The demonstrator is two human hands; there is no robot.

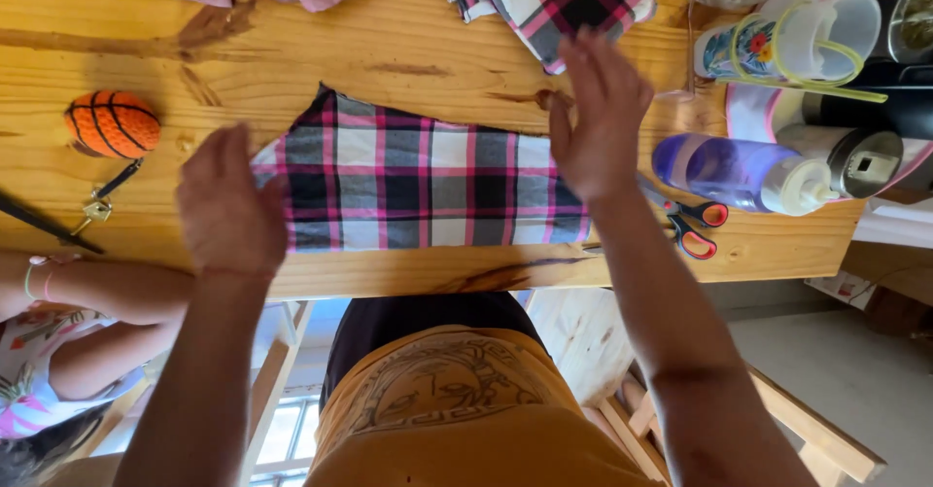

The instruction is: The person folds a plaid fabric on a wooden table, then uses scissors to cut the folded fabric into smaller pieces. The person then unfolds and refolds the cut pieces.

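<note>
Your left hand (228, 205) and right hand (598, 118), both open-fingered, flank the plaid cloth (418, 181) on the bench (408, 50); likely light, limp, best pinched at corners.

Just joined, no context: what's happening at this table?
A person is flattening a plaid cloth on a wooden table. The left hand rests on its left edge, the right hand is open flat over its right end. Both are spread, with no grip on anything. Scissors and a purple bottle lie to the right, an orange ball to the left. Another person's arm shows at the left.
</note>
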